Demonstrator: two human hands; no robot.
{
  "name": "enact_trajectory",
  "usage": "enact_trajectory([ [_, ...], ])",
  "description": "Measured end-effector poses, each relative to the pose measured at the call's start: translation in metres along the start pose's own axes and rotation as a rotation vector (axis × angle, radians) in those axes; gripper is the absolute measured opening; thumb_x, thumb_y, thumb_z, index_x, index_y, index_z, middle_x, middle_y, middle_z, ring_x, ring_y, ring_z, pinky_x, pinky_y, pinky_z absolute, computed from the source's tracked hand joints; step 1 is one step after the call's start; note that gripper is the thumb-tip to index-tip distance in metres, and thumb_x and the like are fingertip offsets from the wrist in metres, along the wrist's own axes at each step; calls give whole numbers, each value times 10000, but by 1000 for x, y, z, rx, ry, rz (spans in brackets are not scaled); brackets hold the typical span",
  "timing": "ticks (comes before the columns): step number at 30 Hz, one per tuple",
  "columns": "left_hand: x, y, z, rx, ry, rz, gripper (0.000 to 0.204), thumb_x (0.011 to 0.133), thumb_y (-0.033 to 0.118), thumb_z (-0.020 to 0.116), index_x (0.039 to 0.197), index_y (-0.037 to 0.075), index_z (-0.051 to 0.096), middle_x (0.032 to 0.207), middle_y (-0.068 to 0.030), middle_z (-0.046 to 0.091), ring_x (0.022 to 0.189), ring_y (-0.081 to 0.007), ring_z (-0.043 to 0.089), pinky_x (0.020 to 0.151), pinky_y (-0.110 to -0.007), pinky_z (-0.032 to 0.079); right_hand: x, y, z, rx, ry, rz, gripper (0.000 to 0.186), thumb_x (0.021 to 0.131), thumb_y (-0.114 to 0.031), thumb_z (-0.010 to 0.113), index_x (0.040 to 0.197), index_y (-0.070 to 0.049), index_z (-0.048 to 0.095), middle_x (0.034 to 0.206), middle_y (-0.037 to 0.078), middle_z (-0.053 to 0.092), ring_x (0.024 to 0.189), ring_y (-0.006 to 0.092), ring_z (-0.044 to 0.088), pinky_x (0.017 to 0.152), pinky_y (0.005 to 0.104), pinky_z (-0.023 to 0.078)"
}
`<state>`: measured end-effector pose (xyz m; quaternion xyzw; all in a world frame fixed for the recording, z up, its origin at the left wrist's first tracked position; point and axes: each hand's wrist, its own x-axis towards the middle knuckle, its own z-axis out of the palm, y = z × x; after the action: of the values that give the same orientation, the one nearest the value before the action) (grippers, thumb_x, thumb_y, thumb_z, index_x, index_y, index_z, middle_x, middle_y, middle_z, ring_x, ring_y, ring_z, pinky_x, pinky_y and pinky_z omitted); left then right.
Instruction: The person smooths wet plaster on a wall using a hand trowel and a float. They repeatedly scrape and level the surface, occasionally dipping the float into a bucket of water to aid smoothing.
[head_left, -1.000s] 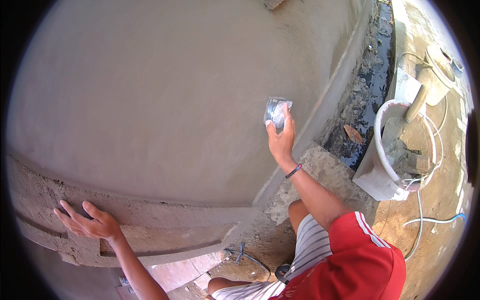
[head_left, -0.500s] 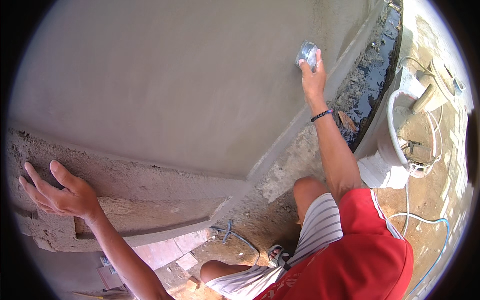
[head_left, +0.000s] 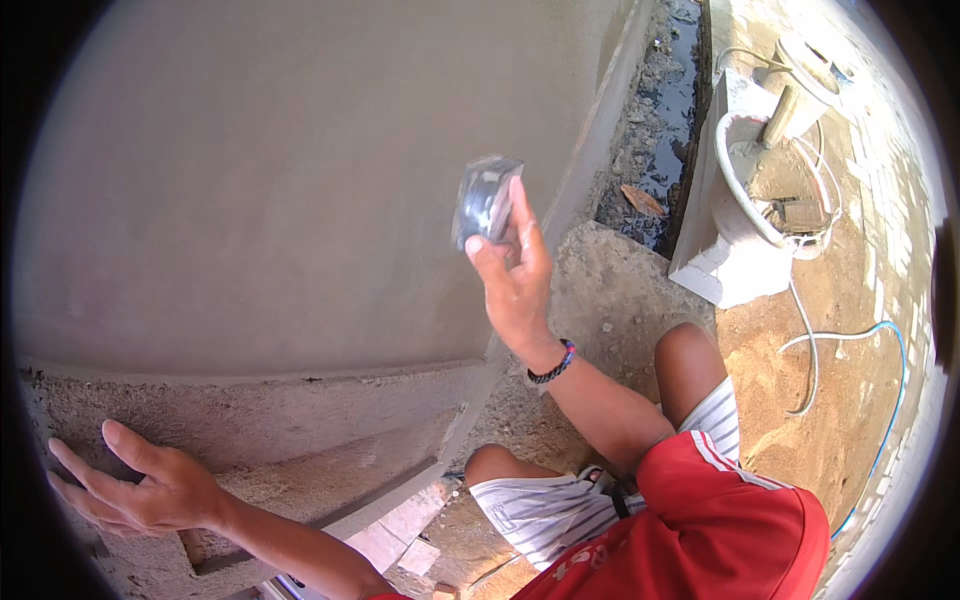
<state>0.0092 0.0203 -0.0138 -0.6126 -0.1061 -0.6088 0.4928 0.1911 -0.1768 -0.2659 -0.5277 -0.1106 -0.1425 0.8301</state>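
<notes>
My right hand (head_left: 518, 285) is raised over a smooth grey plastered surface (head_left: 270, 180). Between thumb and fingers it grips a shiny, silvery-grey flat piece (head_left: 484, 203), slightly blurred; its exact kind cannot be made out. A dark beaded bracelet (head_left: 552, 362) circles that wrist. On the left, my left hand (head_left: 150, 487) is open, fingers spread and holding nothing, at the rough cement ledge (head_left: 270, 425) that borders the plaster. Whether its palm presses on the ledge is hidden.
Right of the plaster runs a wet, rubble-lined channel (head_left: 660, 130) with a brown leaf (head_left: 641, 200). Beyond stand a mortar-smeared tub (head_left: 735, 190) on a white block (head_left: 725, 270) and a second bucket (head_left: 808, 75). A blue and white hose (head_left: 890, 400) crosses the sandy ground.
My right hand has come down and left across the plaster with the shiny piece, nearer my body. The whole view has shifted. My left hand stays by the ledge, fingers still spread.
</notes>
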Motion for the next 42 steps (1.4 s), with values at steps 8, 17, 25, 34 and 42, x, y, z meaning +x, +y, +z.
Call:
enact_trajectory([
  [8,13,-7,-5,-81,41,-32,503,900,572,484,1268,243,581,1344,-99,517,1260,-266,468,1059,-487,342,27,-39,-96,186,265,394,635,891,-238,533,1449,-37,307,966,-16,540,770,69,509,682,233,440],
  [17,15,-6,-8,-216,31,58,481,919,524,478,1292,234,563,1348,-118,512,1282,-277,444,1081,-494,317,-24,-25,-118,267,277,629,554,918,-273,525,1418,-92,371,927,-23,548,753,83,527,642,249,457],
  [25,-37,100,-109,-991,-357,53,535,941,283,351,1420,46,319,1432,-232,358,1340,-396,329,1110,-551,254,-13,12,-136,316,313,697,536,906,-320,543,1378,-94,427,925,-3,574,765,109,547,649,257,457],
  [34,-124,245,-126,-965,-1384,633,776,795,313,701,1422,44,331,1532,-237,111,1402,-482,23,1091,-637,49,5,84,-148,627,464,731,334,894,-378,571,1086,-105,545,907,51,629,792,188,602,662,279,468],
  [42,-113,279,-62,-521,-1127,711,790,810,323,681,1454,76,295,1556,-206,40,1411,-457,-90,1086,-615,-91,-20,97,-166,659,475,788,612,880,-310,546,1394,-27,373,1131,49,538,916,145,547,757,289,456],
])
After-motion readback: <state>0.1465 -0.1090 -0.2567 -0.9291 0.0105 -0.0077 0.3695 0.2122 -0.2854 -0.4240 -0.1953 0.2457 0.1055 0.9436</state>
